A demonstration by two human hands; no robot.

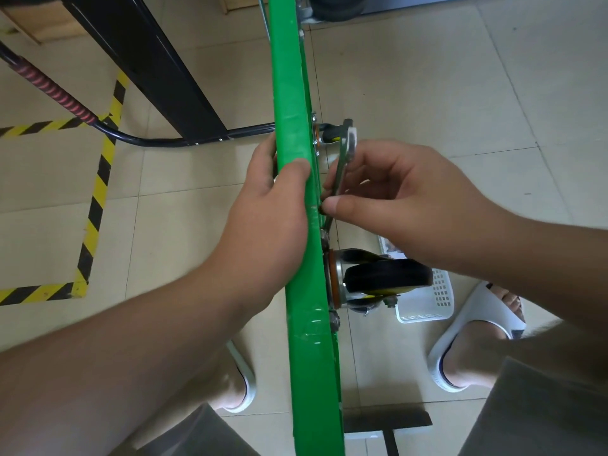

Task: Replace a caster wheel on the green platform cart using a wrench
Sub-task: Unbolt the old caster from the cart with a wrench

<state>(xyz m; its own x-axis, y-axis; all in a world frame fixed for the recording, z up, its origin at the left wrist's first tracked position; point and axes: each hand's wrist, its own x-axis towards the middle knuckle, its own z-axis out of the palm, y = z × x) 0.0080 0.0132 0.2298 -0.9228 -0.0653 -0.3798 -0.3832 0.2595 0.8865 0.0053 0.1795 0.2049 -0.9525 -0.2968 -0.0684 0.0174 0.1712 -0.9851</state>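
The green platform cart (292, 93) stands on its edge and runs down the middle of the head view. My left hand (273, 205) grips its edge from the left, thumb over the top. My right hand (394, 199) pinches a metal wrench (345, 153) against the cart's underside, fingertips touching the deck near a bolt. A black caster wheel (388, 278) with a metal bracket sits just below my right hand. A second caster (329, 134) lies behind the wrench head, partly hidden. A third wheel (335, 4) shows at the top.
A white plastic basket (424, 307) sits on the tile floor behind the near caster. My feet in white slippers (473, 327) flank the cart. A black frame (148, 67) and the cart handle with red grip (56, 90) lie left, beside yellow-black floor tape (98, 185).
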